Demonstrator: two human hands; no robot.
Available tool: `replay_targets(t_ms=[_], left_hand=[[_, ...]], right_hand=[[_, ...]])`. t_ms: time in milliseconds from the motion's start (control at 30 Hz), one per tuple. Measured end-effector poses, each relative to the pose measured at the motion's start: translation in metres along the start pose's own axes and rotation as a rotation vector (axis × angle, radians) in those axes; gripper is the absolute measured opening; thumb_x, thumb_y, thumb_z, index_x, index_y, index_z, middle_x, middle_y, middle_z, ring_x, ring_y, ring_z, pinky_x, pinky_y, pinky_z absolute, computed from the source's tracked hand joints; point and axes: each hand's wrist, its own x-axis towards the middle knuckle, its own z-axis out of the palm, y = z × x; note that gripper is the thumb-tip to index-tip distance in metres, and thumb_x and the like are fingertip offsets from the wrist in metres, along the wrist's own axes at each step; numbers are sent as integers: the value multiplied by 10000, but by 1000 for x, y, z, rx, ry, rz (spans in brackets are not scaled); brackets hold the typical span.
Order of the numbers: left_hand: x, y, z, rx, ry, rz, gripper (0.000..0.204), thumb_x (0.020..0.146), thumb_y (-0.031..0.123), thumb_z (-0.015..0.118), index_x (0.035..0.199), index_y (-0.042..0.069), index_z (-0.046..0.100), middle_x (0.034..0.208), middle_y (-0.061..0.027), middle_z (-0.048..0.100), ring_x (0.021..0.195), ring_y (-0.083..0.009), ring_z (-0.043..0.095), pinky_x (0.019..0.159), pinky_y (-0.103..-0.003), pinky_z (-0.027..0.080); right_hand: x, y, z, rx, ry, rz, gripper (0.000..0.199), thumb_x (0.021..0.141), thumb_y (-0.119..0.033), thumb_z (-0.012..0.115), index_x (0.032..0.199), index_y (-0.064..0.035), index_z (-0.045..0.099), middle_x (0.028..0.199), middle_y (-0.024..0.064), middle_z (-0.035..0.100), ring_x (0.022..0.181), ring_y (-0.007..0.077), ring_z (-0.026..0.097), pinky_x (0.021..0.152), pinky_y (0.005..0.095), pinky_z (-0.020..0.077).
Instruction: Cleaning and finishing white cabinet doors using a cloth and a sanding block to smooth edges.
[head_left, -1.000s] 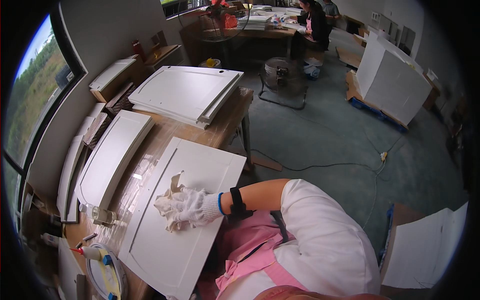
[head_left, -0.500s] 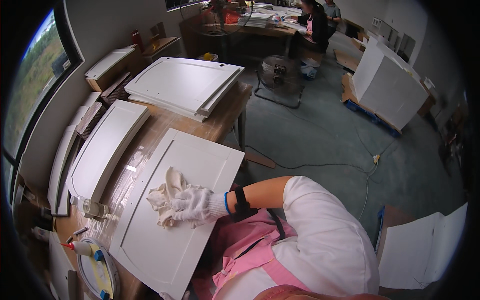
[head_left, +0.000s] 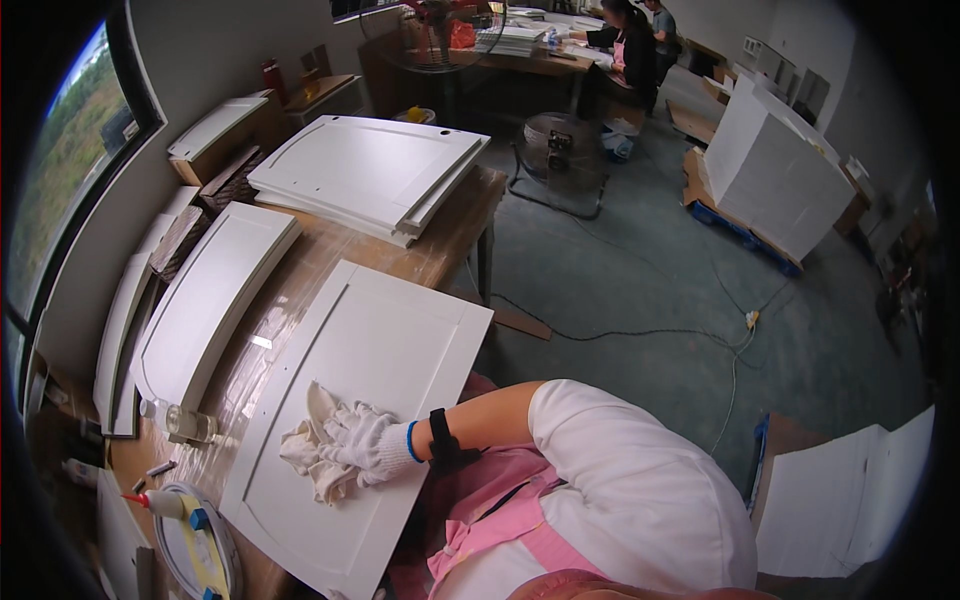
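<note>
Gloved right hand presses a cloth on a white panel

The bench, partly covered in clear film, runs beneath everything. A stack of white panels lies at its far end. Nearer, a single white panel lies flat, overhanging the bench's right edge. Left of it sits a curved white panel. A crumpled cream cloth rests on the single panel, bunched under the right hand, whose gloved fingers are closed over it. Only a sliver of the left hand shows at the panel's lower edge; its grip cannot be told. A glass jar stands near the curved panel.
</note>
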Motion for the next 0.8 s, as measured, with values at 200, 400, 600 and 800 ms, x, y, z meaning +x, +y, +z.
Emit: replay_targets(t_ms=[200, 400, 600, 800], left_hand=[[16, -7, 13, 113, -16, 84, 865, 769, 417, 821, 1335, -138, 474, 1207, -341, 586, 1120, -445, 581, 951, -434, 497], [21, -121, 80, -423, 349, 1052, 812, 791, 420, 802, 1315, -123, 500, 1207, -335, 588, 1136, -457, 567, 1009, -431, 479], [-2, -24, 17, 123, 116, 156, 789, 782, 424, 805, 1278, -125, 532, 1177, -330, 603, 1126, -464, 570, 1014, -457, 471], [7, 8, 3, -1267, 39, -826, 617, 947, 331, 647, 1387, -40, 425, 1255, -236, 565, 1071, -391, 595, 829, -433, 568]], right_hand=[[-29, -9, 13, -63, 212, -94, 847, 714, -437, 768, 1430, -97, 472, 1507, 256, 361, 1409, 443, 318, 1117, 651, 246], [-63, 2, 32, -36, 285, -366, 949, 588, -421, 832, 1414, -131, 466, 1517, 222, 356, 1413, 439, 326, 1132, 662, 266], [-75, 33, 63, -279, 375, -340, 670, 764, -308, 691, 1387, -179, 481, 1496, 187, 405, 1401, 412, 366, 1128, 635, 302], [-65, 34, 72, -270, 443, -344, 410, 920, -242, 457, 1323, -179, 503, 1495, 164, 413, 1400, 385, 384, 1140, 634, 285]])
